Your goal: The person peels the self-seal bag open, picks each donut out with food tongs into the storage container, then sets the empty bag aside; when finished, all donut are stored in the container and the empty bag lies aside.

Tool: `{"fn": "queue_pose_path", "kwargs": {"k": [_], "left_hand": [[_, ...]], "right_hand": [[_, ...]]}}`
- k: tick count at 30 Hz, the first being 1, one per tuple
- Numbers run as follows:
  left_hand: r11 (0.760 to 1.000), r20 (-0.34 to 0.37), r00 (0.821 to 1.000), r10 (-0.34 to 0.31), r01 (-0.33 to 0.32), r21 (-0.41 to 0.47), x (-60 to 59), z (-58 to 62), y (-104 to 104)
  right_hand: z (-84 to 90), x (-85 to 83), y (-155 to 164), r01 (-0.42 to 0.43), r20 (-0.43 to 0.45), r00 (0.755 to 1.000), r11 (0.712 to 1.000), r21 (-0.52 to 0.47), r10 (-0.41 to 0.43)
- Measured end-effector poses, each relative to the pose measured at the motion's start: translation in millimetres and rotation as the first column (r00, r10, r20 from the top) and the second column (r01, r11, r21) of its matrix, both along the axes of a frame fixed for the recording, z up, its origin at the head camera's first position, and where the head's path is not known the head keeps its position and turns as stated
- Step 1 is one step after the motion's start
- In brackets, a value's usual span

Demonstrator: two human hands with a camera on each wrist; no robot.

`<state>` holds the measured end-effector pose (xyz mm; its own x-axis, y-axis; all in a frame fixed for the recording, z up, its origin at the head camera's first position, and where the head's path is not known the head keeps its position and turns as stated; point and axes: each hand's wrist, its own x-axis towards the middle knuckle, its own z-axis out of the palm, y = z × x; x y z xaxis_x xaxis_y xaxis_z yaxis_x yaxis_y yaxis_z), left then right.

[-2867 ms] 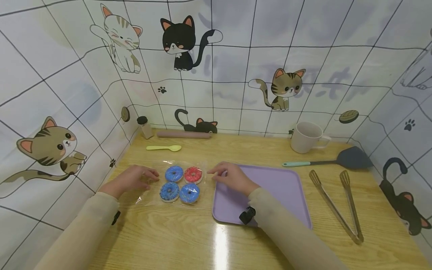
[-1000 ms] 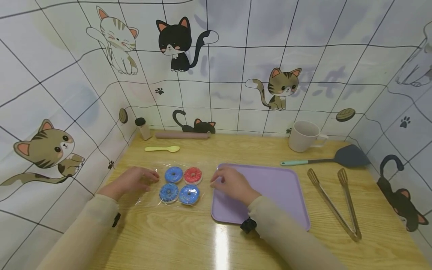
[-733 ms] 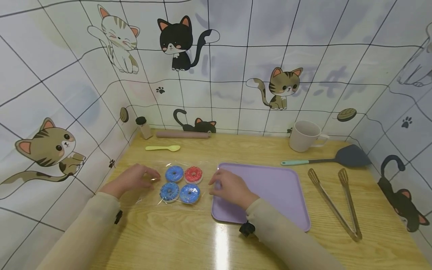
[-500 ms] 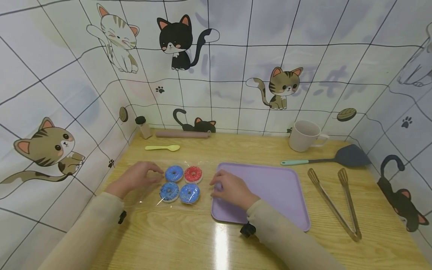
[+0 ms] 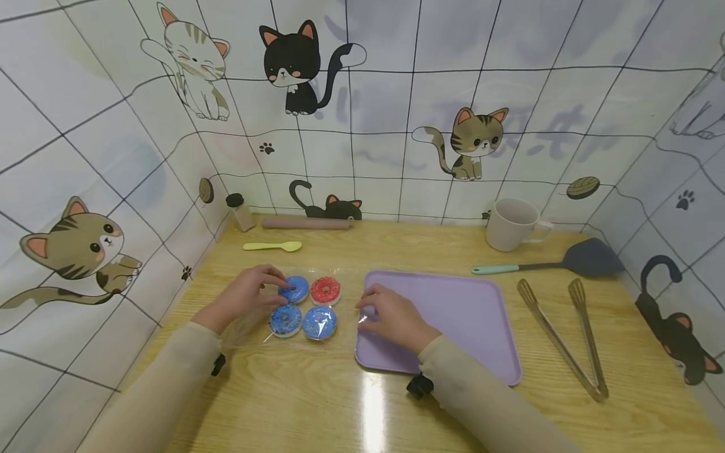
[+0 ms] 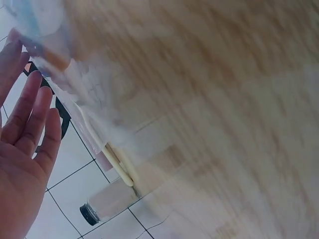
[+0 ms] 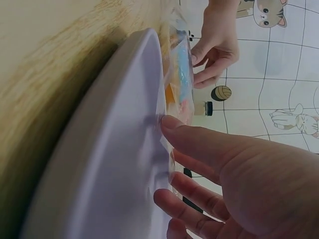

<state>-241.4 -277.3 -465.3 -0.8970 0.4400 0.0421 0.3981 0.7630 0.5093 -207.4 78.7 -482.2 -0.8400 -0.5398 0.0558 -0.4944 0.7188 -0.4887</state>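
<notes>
White glare is reflected by the yellowish wood-grain tabletop (image 5: 283, 396), which is badly blurred in the left wrist view

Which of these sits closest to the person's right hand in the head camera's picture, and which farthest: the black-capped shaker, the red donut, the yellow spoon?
From the right hand, nearest first:
1. Red donut: just to its left.
2. Yellow spoon: farther left and farther back.
3. Black-capped shaker: farthest, in the back left corner.
</notes>
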Motion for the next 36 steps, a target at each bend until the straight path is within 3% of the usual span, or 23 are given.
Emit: {"fn": "queue_pose_path", "kwargs": {"k": [15,23,30,36], "left_hand": [[1.000,-0.145,0.989,-0.020,0.021,0.002,-4.8,-9.8,4],[0.997,-0.210,0.977,-0.037,0.021,-0.079,-7.2,-14.0,5],[0.994,-0.193,0.981,-0.004,-0.016,-0.106,-4.4,-12.1,9],[0.998,-0.179,0.984,0.020,-0.030,-0.055,-6.5,-14.1,7]], "right_hand": [[-2.8,0.5,0,0.009,-0.011,1.000,1.000,0.017,-0.009],[-3.8,0.2,1,0.004,-0.014,1.000,1.000,-0.011,-0.004],[-5.6,-0.1,1,0.002,-0.020,1.000,1.000,-0.011,-0.002],[-5.3,0.1,1,0.002,-0.019,1.000,1.000,0.004,-0.002]]}}
